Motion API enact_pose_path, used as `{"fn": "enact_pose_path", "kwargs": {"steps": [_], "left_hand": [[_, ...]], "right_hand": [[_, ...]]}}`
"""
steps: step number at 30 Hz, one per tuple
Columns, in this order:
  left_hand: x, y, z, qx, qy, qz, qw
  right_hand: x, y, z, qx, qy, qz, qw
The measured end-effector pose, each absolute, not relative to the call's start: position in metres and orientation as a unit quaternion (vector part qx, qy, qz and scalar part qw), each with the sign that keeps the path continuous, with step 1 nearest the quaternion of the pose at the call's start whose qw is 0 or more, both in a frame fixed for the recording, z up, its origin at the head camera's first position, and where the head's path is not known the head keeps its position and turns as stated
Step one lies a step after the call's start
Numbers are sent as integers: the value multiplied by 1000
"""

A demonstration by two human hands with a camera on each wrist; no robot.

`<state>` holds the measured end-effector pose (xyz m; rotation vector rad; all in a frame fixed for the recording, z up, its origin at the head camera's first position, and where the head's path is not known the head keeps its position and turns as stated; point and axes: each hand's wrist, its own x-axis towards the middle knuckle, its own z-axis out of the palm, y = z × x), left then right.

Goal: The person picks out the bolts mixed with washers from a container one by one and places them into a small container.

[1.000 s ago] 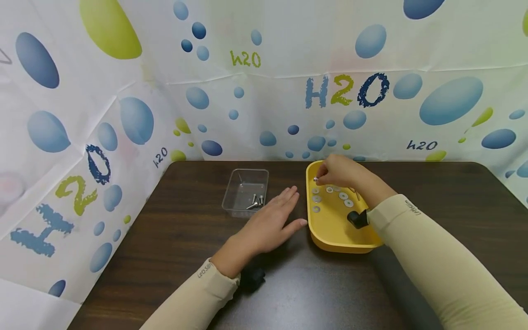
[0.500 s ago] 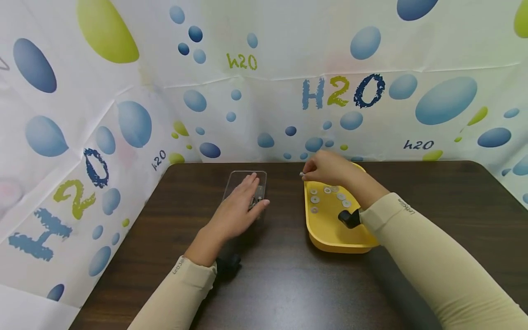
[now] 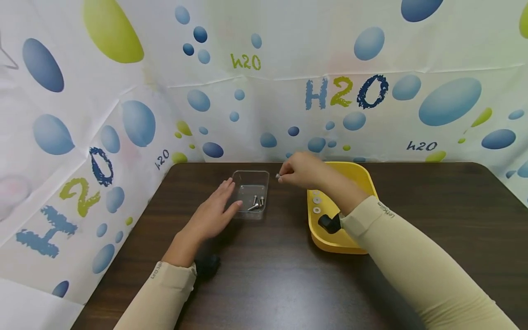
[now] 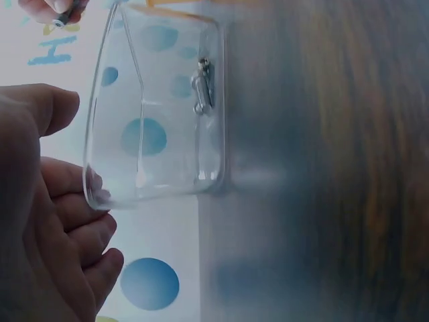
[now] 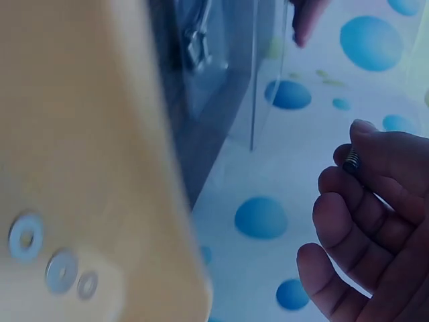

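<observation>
My right hand (image 3: 305, 169) pinches a small bolt (image 3: 278, 176) between thumb and forefinger, above the table between the two containers. In the right wrist view the threaded end of the bolt (image 5: 351, 161) pokes out of the fingertips; the rest is covered. To the left stands a clear plastic box (image 3: 243, 190) with several metal bolts (image 3: 256, 204) lying near its front wall. My left hand (image 3: 208, 217), fingers extended, is at the box's left side. In the left wrist view its fingertips (image 4: 94, 235) lie near the box's rim; whether they touch it I cannot tell.
A yellow tray (image 3: 365, 176) stands right of the clear box, partly under my right forearm. Flat washers (image 3: 316, 200) lie in it, some hidden by the arm. The dark wooden table (image 3: 264, 275) ends at a patterned white curtain (image 3: 284, 41) behind.
My right hand has lifted the bolt out of the yellow tray and carried it left toward the clear box. My left hand has moved left, passing over the box to its left side.
</observation>
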<state>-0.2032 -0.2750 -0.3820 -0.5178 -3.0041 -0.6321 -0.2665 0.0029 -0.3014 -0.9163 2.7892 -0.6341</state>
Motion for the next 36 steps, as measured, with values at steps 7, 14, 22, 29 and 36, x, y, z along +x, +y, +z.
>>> {"fn": "enact_pose_path", "kwargs": {"steps": [7, 14, 22, 29, 36], "left_hand": [[-208, -283, -385, -162, -965, -208, -3], [-209, -289, -386, -154, -963, -222, -15], [-211, -290, -388, -158, -959, -234, -28], [-213, -289, -388, -165, -955, -244, -40], [-212, -291, -388, -159, -956, -242, -41]], "right_hand": [[-261, -28, -304, -320, 921, -213, 69], [-257, -57, -313, -324, 918, -202, 105], [-258, -82, -325, -341, 917, -169, 123], [-260, -95, -334, -351, 916, -136, 139], [-263, -107, -348, -349, 916, -128, 152]]}}
